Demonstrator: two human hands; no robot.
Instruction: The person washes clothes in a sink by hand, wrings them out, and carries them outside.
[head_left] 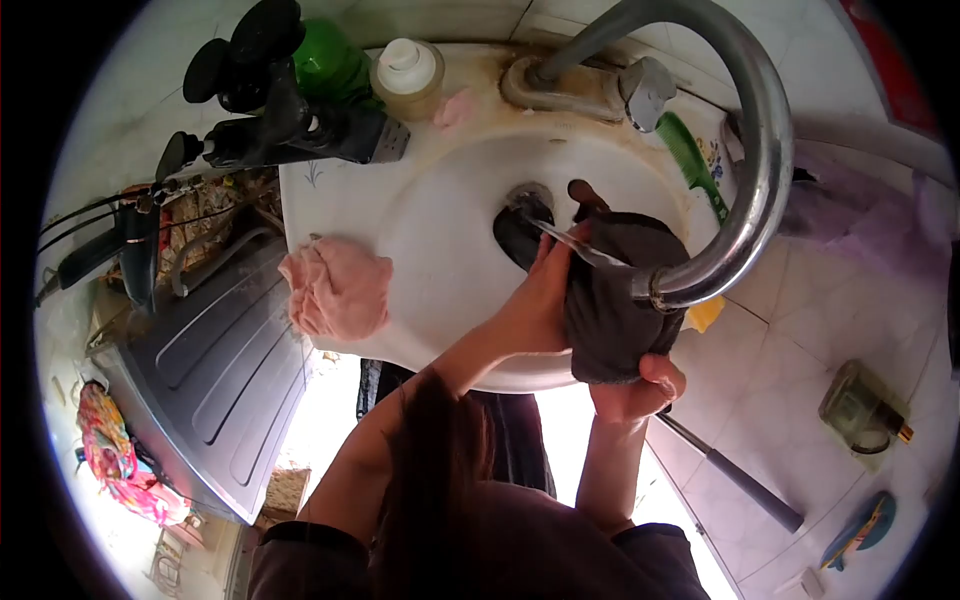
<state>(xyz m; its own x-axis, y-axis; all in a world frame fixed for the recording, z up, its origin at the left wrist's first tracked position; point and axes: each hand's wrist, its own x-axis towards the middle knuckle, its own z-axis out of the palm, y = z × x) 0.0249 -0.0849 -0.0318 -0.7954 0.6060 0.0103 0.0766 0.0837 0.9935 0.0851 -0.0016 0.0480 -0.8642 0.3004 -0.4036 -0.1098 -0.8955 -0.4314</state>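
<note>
A dark grey cloth item [625, 320], roughly shoe-shaped, is held over the right side of the white sink [430, 270] under the curved metal faucet [765, 190]. Water from the spout runs onto it. My left hand [545, 310] grips its left side, fingers pointing toward the back of the sink. Around its near end my right hand [640, 388] is closed, thumb on the right. A small brown piece [585, 193] sticks out at the far end; whether it belongs to the item I cannot tell. Another dark item [520, 232] lies by the drain.
A crumpled pink cloth [338, 288] lies on the sink's left rim. Behind stand a white-capped bottle [407, 75], a green bottle [330, 60] and black pump bottles [300, 135]. A green comb [690, 160] rests at the right; a grey ridged panel [220, 350] is at left.
</note>
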